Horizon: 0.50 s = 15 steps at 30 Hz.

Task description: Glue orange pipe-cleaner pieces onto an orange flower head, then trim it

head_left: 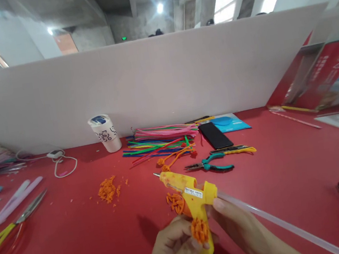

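Note:
My right hand [246, 234] grips a yellow glue gun [191, 195] by its handle, nozzle pointing up and left; a clear glue stick [280, 223] juts from its back toward the lower right. My left hand [174, 248] is closed on a small orange fuzzy piece [199, 230], held against the gun's handle. Short orange cut bits [176, 201] lie on the red table [78, 240] just under the gun. Beyond it lies an orange twisted pipe-cleaner shape [174, 158].
A bundle of coloured pipe cleaners [161, 140], a black phone [215, 135], teal pliers [209, 164], a yellow cutter [234, 150] and a white cup [104, 133] lie ahead. An orange scrap pile [107, 189] is at left, scissors [29, 207] far left. A white partition [150, 79] backs the table.

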Available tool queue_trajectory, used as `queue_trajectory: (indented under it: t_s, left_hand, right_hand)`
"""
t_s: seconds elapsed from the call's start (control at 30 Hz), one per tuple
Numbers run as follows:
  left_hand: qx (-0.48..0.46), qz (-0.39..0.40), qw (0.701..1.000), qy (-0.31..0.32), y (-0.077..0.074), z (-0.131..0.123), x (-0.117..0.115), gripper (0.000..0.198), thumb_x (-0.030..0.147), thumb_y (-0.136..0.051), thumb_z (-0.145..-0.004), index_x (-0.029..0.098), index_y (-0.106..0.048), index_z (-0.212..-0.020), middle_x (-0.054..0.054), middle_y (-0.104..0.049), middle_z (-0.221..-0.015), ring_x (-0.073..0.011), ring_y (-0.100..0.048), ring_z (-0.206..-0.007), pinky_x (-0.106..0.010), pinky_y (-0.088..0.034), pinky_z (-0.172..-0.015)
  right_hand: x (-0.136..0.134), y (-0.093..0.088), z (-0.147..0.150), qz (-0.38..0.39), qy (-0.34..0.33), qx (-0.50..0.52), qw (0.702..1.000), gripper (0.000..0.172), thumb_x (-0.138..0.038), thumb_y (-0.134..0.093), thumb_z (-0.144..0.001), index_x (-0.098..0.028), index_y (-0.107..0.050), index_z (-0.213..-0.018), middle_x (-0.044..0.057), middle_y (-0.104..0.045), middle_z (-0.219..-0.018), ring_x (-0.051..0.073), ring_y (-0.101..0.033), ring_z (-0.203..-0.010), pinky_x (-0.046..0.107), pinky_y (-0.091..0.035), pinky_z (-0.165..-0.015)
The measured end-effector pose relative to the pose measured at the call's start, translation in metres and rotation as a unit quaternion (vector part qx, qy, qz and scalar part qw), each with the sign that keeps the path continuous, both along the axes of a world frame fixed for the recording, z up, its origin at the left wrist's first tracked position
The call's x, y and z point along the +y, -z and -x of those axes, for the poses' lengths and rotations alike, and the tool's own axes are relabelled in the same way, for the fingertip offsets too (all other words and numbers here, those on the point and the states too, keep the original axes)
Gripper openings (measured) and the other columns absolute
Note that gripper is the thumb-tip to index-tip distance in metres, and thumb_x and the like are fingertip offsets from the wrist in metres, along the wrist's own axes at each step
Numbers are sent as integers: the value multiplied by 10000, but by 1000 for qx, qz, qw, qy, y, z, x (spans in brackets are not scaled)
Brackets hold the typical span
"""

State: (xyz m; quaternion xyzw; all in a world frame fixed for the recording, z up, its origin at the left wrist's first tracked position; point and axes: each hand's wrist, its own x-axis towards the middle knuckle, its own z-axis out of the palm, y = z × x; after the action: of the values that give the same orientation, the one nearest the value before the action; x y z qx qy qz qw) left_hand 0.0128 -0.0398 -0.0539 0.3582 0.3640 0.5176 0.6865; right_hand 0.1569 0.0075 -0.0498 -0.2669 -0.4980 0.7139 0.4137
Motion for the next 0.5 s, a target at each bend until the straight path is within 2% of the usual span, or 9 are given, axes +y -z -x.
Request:
queue_trajectory:
  t_s: [0.03, 0.1, 0.2, 0.3, 0.37, 0.4, 0.43, 0.5]
  left_hand:
    - [0, 3, 1000, 12, 1, 0, 0, 214, 392, -730, -663, 183, -766, -693, -69, -629, -758, -139, -588, -538, -264, -497, -506]
    - [1, 1, 1000, 27, 2, -1, 0, 212, 394, -727, -666, 187, -765, -697, -67, -625, -751, -151, -589, -571, -275, -494, -536]
    - [-4, -29, 999, 25, 2, -2, 1, 171, 370, -735, -666, 203, -763, -645, -57, -618, -731, -156, -576, -658, -282, -478, -656]
    - [-6, -45, 998, -33, 3, -1, 4, 183, 364, -770, -619, 192, -746, -562, -89, -650, -900, -183, -578, -790, -285, -453, -730]
    - [-15, -3, 996, -89, 2, 3, 8, 190, 336, -795, -584, 174, -716, -527, -79, -657, -862, -155, -569, -727, -249, -447, -663]
    - [-26, 28, 993, -115, 2, 6, 10, 187, 315, -799, -581, 165, -700, -530, -54, -649, -756, -119, -544, -639, -219, -430, -606]
    - [-44, 62, 988, -134, 1, 9, 12, 183, 287, -796, -587, 160, -674, -534, -19, -614, -620, -87, -496, -547, -192, -402, -550]
    - [-67, 111, 977, -170, -1, 15, 15, 186, 261, -783, -597, 151, -636, -571, 12, -579, -542, -62, -445, -473, -165, -345, -464]
  right_hand:
    - [-1, 0, 0, 16, -38, -4, 999, 317, -478, -505, -827, -178, -608, -819, 28, -609, -728, 150, -534, -618, 258, -444, -573]
    - [-4, 1, -1, 37, -57, -25, 997, 289, -433, -549, -812, -165, -626, -889, 36, -630, -759, 151, -558, -640, 258, -446, -596]
    - [-4, -1, 0, 80, -34, -31, 996, 295, -395, -541, -824, -174, -618, -1003, 50, -647, -835, 159, -585, -668, 276, -458, -621]
    - [4, -7, 0, 93, 44, 20, 995, 285, -415, -539, -782, -172, -648, -887, 65, -650, -814, 188, -590, -685, 292, -465, -598]
    - [8, -10, -4, 77, 116, 27, 990, 240, -381, -595, -711, -177, -656, -822, 72, -650, -838, 199, -587, -713, 286, -465, -583]
    - [9, -11, -6, 67, 138, 15, 988, 229, -358, -611, -692, -178, -656, -826, 69, -648, -837, 193, -583, -697, 286, -463, -578]
    - [8, -11, -8, 54, 151, -9, 987, 230, -350, -621, -682, -180, -656, -832, 62, -645, -809, 182, -573, -658, 292, -463, -580]
    - [2, -11, -10, 27, 168, -81, 982, 226, -359, -643, -678, -191, -660, -828, 38, -629, -701, 164, -547, -577, 291, -457, -551]
